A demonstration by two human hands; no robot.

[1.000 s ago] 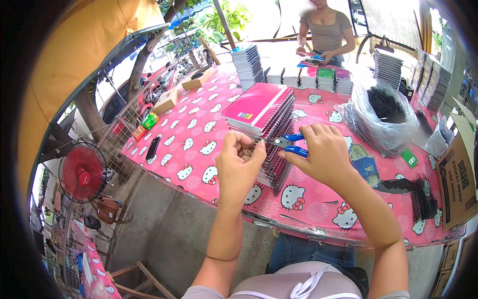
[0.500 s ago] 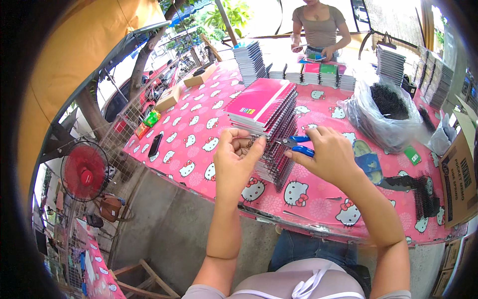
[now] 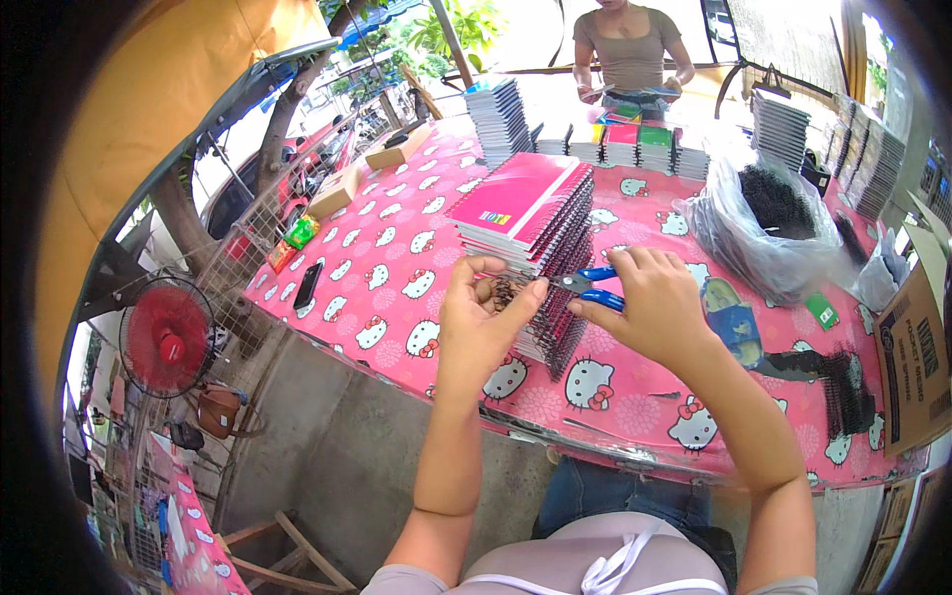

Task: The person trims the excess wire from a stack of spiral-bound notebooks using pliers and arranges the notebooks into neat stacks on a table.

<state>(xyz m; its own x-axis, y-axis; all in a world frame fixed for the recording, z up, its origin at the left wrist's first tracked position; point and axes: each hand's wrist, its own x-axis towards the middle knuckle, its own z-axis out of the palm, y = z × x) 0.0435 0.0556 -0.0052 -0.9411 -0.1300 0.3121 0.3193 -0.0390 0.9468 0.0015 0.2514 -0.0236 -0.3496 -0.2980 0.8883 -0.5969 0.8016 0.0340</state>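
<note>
A yellow-orange fabric canopy [image 3: 164,119] fills the upper left of the frame, with a rough brown tree trunk [image 3: 281,129] beside it and bright daylight along the top. A long worktop [image 3: 635,421] spans the middle, its pink cover printed with white cartoon cat faces and pale flowers. Grey concrete floor [image 3: 327,426] shows at the lower left.

At the top right of centre, a co-worker [image 3: 627,55] in a brownish short-sleeved top stands at the worktop's far side, both hands on thin, flat pieces. A brown cardboard carton [image 3: 917,372] stands at the right edge; inward from it, a translucent plastic bag [image 3: 729,233] holds a mass of black coils [image 3: 778,203]. A round fan with a red centre [image 3: 171,342] is at the left.

A tall stack of spiral-bound notebooks with a bright pink top cover [image 3: 521,198] rises at the centre of the worktop. A blue-topped notebook stack [image 3: 498,124] stands behind it, and a low row of notebooks [image 3: 620,149] lines the far edge.

The person's left hand [image 3: 486,307] is pinched around dark wire loops [image 3: 508,290] at the pink stack's spine. The right hand [image 3: 650,302] grasps blue-handled metal pliers [image 3: 570,284], their tip just beside the left thumb; its exact contact is too small to tell. A black phone [image 3: 308,286] lies at left.
</note>
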